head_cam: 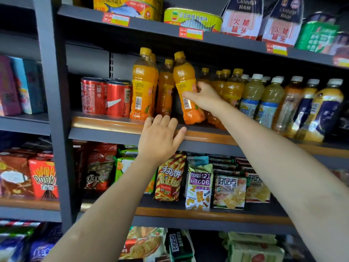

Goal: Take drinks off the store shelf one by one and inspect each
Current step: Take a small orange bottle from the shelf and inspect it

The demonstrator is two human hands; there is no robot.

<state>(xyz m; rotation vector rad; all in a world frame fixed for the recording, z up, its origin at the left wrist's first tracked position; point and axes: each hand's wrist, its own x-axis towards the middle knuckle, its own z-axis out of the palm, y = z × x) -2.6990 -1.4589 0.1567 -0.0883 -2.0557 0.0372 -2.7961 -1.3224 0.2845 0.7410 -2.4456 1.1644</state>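
Observation:
An orange drink bottle (186, 86) with a yellow cap and yellow label leans left on the middle shelf (105, 123). My right hand (204, 96) grips it round the label, thumb in front, fingers behind. More orange bottles (144, 86) stand upright just to its left and behind it. My left hand (160, 137) lies flat with straight fingers on the shelf's wooden front edge, below the bottles, holding nothing.
Red cola cans (105, 96) stand at the shelf's left end. Pale juice bottles (262, 97) and dark-labelled bottles (321, 110) fill the right. Canned fish and ham sit on the shelf above (154, 27). Snack packs (200, 183) line the shelf below.

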